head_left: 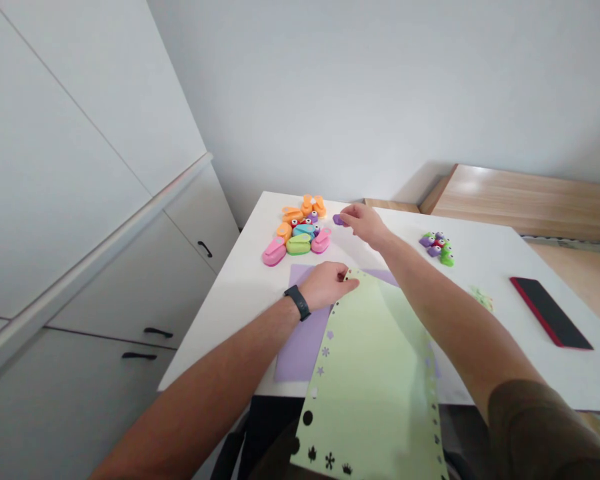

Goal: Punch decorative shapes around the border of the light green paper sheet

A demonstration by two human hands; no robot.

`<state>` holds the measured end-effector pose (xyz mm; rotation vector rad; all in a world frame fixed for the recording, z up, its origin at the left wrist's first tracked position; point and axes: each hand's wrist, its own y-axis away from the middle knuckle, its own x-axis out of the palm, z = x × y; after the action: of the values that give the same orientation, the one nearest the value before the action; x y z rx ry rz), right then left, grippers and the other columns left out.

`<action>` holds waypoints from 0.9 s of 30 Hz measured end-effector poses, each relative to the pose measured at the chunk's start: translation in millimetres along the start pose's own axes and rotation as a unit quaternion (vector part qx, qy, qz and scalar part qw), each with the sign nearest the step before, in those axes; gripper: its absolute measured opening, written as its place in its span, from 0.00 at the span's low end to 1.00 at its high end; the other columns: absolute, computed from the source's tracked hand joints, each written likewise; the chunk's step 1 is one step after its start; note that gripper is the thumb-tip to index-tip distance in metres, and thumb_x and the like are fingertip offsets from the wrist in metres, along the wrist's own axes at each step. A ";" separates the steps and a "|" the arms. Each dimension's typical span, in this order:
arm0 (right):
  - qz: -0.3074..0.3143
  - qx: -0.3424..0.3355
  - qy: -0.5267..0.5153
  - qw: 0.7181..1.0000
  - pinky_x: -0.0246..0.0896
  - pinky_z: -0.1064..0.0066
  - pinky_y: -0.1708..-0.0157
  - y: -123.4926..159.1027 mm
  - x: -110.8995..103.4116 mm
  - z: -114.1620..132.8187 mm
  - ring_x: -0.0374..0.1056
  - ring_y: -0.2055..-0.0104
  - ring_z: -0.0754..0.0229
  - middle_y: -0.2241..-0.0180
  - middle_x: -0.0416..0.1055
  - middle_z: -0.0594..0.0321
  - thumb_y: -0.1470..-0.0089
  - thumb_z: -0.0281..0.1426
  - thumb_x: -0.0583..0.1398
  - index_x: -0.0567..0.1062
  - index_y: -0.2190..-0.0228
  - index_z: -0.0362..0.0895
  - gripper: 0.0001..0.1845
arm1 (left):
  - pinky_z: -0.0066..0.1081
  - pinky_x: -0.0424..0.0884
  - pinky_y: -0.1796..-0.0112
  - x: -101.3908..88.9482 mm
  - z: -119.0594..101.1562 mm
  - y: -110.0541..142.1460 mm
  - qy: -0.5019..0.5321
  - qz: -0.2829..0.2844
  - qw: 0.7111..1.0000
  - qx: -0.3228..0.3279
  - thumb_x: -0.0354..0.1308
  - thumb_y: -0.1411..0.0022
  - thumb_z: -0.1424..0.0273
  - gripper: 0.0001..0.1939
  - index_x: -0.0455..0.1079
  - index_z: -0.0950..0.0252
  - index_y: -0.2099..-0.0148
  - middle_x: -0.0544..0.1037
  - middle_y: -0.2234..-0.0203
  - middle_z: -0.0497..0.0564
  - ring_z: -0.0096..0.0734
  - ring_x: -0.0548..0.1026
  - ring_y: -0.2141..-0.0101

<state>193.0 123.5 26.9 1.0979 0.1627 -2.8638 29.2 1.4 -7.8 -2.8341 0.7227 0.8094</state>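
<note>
Head view. A white counter runs from mid-frame toward the right. Left hand, with a dark wristband on the wrist, is closed on the top corner of a pale green paper sheet, apparently pinching it. The sheet extends past the counter's near edge toward lower centre, its borders cut with small stars, flowers and other shapes. A lilac paper sheet lies flat beneath it.

Right hand, upper centre, is in a narrow pinch, fingertips on a small purple craft punch; firmness of grip cannot be told. Just left of it sits a heap of larger orange, pink, green and blue craft punches. To its right, a cluster of small purple and green punches. Far right: a red-edged phone and a green paper scrap.

Step, as judged: edge punching, at punch selection. Next move calls for seating an unpunched stretch of sheet edge in the punch's slot.
</note>
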 end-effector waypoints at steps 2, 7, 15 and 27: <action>0.020 -0.005 -0.102 0.995 0.60 0.74 0.73 22.6 -16.5 -6.7 0.73 0.64 0.60 0.61 0.79 0.57 0.40 0.39 0.61 0.74 0.60 0.44 0.12 | 0.31 0.52 0.76 0.2 1.2 -0.5 -0.001 -0.005 1.000 0.001 0.60 0.40 0.55 0.18 0.66 0.63 0.74 0.68 0.81 0.45 0.27 0.63 0.78; 0.073 -0.021 -0.254 0.964 0.63 0.71 0.69 87.4 -48.7 -26.0 0.73 0.63 0.60 0.63 0.77 0.58 0.42 0.41 0.64 0.73 0.61 0.43 0.15 | 0.29 0.53 0.76 0.1 2.4 -0.9 0.015 -0.013 1.000 0.003 0.60 0.40 0.54 0.19 0.66 0.64 0.73 0.68 0.81 0.44 0.26 0.63 0.78; 0.104 0.014 -0.361 0.927 0.63 0.65 0.57 127.2 -61.0 -49.5 0.68 0.60 0.60 0.55 0.75 0.58 0.49 0.34 0.69 0.78 0.52 0.45 0.22 | 0.27 0.59 0.75 2.8 -2.1 0.0 0.078 0.005 0.997 -0.023 0.60 0.38 0.53 0.18 0.71 0.65 0.66 0.75 0.74 0.46 0.28 0.69 0.75; 0.083 -0.004 -0.373 0.924 0.62 0.66 0.57 139.2 -53.0 -42.9 0.67 0.60 0.61 0.60 0.72 0.63 0.51 0.31 0.70 0.74 0.57 0.44 0.19 | 0.28 0.58 0.75 3.6 -7.0 2.2 0.032 -0.020 0.999 -0.012 0.59 0.37 0.53 0.18 0.70 0.65 0.67 0.73 0.75 0.46 0.28 0.68 0.75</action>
<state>275.2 -7.8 20.4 -0.0371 0.0302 -2.8789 34.2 -3.7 -3.7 -2.8974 0.6681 0.7285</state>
